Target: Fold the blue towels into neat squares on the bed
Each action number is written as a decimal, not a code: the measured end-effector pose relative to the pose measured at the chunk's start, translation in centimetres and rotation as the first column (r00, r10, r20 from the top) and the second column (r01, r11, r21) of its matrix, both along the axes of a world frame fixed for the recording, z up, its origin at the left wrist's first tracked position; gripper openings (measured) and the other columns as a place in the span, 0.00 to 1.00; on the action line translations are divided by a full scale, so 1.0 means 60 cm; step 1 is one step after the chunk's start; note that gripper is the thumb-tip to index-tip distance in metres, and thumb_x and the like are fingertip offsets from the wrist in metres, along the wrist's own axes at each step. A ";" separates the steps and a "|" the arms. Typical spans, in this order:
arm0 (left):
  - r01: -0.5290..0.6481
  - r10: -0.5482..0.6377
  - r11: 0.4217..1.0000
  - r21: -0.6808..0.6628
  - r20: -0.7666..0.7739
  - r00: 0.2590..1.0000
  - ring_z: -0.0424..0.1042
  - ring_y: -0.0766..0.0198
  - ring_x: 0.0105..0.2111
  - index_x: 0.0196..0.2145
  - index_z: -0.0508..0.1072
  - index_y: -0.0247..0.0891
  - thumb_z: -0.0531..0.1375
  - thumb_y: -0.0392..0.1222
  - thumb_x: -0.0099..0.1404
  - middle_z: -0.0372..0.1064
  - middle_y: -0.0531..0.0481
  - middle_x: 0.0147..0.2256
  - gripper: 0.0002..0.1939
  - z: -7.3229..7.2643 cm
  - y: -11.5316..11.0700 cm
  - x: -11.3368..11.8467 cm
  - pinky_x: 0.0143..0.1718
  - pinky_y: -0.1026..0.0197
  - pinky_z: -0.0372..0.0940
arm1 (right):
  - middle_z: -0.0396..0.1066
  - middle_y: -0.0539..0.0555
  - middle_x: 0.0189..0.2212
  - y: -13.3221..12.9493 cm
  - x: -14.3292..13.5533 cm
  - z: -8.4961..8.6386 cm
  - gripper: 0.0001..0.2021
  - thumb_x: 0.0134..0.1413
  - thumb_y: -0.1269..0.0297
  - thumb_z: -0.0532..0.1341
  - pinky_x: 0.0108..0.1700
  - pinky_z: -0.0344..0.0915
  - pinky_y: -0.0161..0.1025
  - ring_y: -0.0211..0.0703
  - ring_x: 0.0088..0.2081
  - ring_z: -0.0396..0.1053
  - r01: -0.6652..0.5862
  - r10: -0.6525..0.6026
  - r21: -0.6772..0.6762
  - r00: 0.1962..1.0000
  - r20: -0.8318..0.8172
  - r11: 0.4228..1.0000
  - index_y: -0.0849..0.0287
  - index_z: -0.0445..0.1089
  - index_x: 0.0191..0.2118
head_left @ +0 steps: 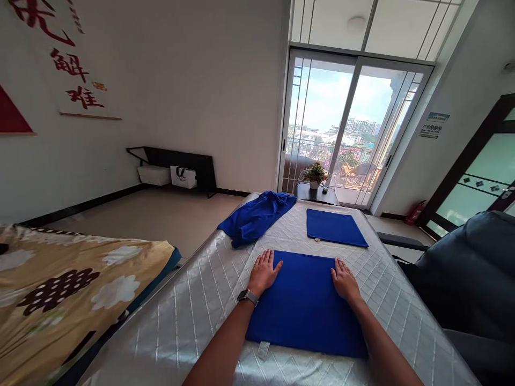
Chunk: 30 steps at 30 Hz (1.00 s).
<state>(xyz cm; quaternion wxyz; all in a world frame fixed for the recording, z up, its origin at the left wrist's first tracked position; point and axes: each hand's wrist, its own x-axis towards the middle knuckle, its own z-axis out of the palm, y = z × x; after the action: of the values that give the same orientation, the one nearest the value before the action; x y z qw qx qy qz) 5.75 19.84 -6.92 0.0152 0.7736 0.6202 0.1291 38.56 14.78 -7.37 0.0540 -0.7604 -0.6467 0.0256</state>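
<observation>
A blue square cushion cover (308, 305) lies flat in front of me on a silvery quilted mattress (193, 305), a white tag showing at its near edge. My left hand (264, 272) rests flat on its far left corner, fingers stretched out. On the far right edge lies my right hand (344, 280), also flat with straight fingers. Neither hand grips anything. Just beyond sits a second flat blue cover (336, 228), its tag at the near side. To its left, a crumpled blue cloth (257, 217) lies in a heap near the mattress's left edge.
Left of the mattress is a bed with a flowered sheet (72, 289). A dark sofa (470, 268) stands on the right. Past the far end, a small table (322, 195) bears a potted plant (315, 174) before sliding glass doors. A low black rack (181, 163) stands by the wall.
</observation>
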 end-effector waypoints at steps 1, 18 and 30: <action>-0.001 0.001 1.000 0.004 0.000 1.000 0.48 0.52 0.70 0.70 0.53 0.27 0.39 0.62 0.75 0.48 0.37 0.70 0.40 0.000 0.000 0.000 0.70 0.49 0.44 | 0.44 0.59 0.73 -0.004 -0.002 0.002 0.32 0.69 0.57 0.39 0.71 0.37 0.45 0.47 0.73 0.41 0.005 -0.005 0.004 1.000 0.007 1.000 0.69 0.45 0.73; 0.002 -0.003 0.988 0.152 0.010 1.000 0.54 0.49 0.69 0.68 0.56 0.24 0.42 0.57 0.76 0.53 0.33 0.68 0.37 0.008 -0.003 0.005 0.68 0.47 0.50 | 0.40 0.57 0.73 -0.091 -0.016 -0.006 0.33 0.70 0.53 0.38 0.72 0.36 0.46 0.45 0.73 0.39 -0.010 0.010 -0.006 1.000 -0.010 1.000 0.68 0.43 0.73; 0.518 -0.529 0.845 0.137 0.063 0.846 0.52 0.53 0.69 0.68 0.59 0.33 0.39 0.57 0.77 0.55 0.38 0.68 0.33 0.005 -0.135 0.268 0.68 0.47 0.51 | 0.40 0.57 0.73 -0.096 -0.012 -0.001 0.30 0.70 0.58 0.40 0.71 0.37 0.47 0.46 0.73 0.37 -0.055 0.055 -0.017 0.998 0.021 0.998 0.64 0.47 0.72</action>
<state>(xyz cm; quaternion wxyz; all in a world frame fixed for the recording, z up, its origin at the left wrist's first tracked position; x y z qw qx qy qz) 21.84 11.75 -6.60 0.0360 0.9056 0.3757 0.1934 37.83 9.00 -7.45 0.0402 -0.7429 -0.6678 0.0243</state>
